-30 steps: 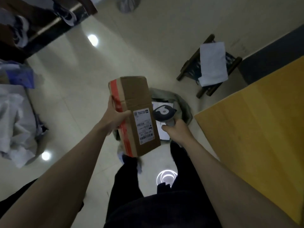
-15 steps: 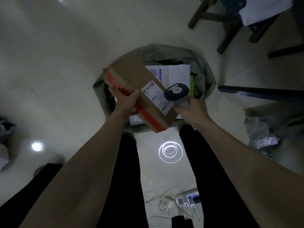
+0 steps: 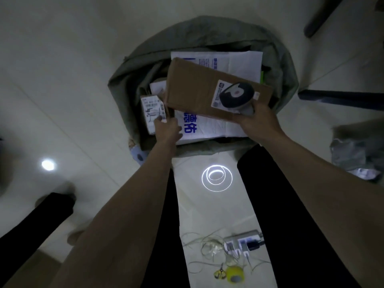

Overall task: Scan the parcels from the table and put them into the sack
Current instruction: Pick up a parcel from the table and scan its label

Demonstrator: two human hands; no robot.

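Two legs in black trousers stood on the pale tiled floor beside the grey sack. Inside the sack lay white mailers and the brown parcel. At the sack's near rim the left hand hung with fingers loose; the right hand clasped the scanner over the parcel's label.

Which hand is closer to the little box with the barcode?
Left. The left hand touches the small box; the right hand holds the scanner across the sack.
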